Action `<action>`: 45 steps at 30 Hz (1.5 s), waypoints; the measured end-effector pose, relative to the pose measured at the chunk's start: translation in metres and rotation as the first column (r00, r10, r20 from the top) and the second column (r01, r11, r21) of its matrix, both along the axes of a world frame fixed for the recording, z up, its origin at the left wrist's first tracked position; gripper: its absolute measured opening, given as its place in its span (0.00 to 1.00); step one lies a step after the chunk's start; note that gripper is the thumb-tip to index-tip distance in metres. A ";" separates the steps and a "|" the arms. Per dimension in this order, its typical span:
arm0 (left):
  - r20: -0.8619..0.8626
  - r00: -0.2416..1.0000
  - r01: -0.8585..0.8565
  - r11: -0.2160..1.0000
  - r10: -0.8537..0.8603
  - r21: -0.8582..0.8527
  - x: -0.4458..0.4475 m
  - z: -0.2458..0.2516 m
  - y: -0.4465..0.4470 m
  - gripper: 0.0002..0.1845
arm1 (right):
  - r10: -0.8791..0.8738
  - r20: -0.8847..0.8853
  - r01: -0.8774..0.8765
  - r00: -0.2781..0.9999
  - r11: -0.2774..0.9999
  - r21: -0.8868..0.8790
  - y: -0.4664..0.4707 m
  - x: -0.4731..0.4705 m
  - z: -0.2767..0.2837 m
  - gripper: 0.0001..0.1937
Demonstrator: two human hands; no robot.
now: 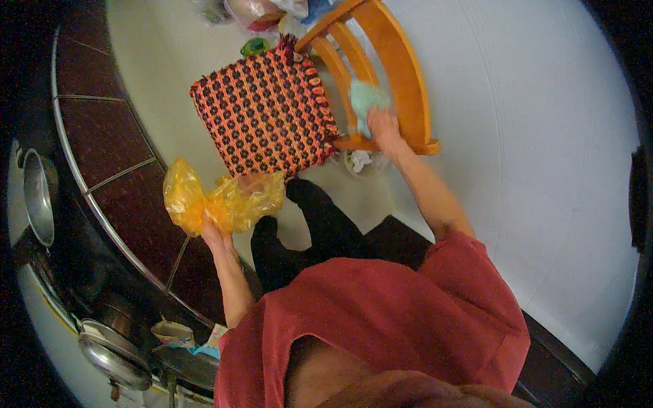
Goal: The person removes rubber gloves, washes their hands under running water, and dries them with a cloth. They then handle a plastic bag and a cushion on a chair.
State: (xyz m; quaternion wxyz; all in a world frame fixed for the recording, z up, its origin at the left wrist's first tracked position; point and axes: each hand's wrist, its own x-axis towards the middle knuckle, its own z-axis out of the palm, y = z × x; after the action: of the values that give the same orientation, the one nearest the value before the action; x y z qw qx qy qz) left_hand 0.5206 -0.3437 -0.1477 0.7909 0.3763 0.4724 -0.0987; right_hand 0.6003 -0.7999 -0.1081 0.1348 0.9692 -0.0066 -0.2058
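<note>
A crinkled yellow plastic bag [240,204] is bunched in my left hand [217,232], low in front of the chair. My right hand [383,127] grips a pale green cloth [366,97] against the slatted back of a wooden chair [403,71]; hand and cloth are slightly blurred. A woven cushion [265,112] in orange, red and dark checks covers the seat, its tufted edge towards the chair back.
Dark cabinet fronts [109,137] with a metal edge curve along the left. A metal pan [38,196] and a lidded pot [115,357] stand on the counter. Plastic bags [260,13] lie beyond the chair. A bin with white paper [361,160] sits by the white wall [520,127].
</note>
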 end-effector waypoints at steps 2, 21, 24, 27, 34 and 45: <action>0.044 0.998 -0.037 0.999 0.038 -0.004 0.000 -0.008 0.006 0.24 | -0.014 -0.162 0.030 0.987 0.995 0.096 0.000 -0.006 0.028 0.09; -0.070 0.992 -0.095 0.982 0.107 0.161 -0.019 0.002 0.021 0.27 | -0.049 0.029 0.030 0.998 0.883 0.469 -0.173 0.081 0.103 0.13; -0.072 0.992 -0.088 0.973 0.106 0.212 -0.015 -0.006 0.032 0.25 | -0.129 0.091 0.052 0.988 0.812 0.581 -0.156 0.054 0.109 0.16; 0.106 0.994 -0.026 0.994 0.015 0.108 -0.022 -0.028 0.053 0.24 | -0.006 0.166 -0.088 0.986 0.828 0.554 -0.144 -0.002 0.103 0.19; -0.001 0.987 -0.153 0.941 0.161 0.302 -0.012 -0.006 0.036 0.22 | -0.248 0.213 0.068 0.945 0.786 0.614 -0.122 0.045 0.169 0.16; 0.005 0.971 -0.226 0.911 0.239 0.346 -0.044 0.007 0.033 0.24 | 0.099 0.513 -0.446 0.853 0.648 0.618 0.061 0.223 -0.026 0.22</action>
State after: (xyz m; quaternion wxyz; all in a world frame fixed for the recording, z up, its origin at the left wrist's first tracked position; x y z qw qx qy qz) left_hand 0.4763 -0.3111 -0.1411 0.7101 0.4479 0.5384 0.0732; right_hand 0.8236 -0.7390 -0.1343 -0.2292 0.9523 0.1946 0.0530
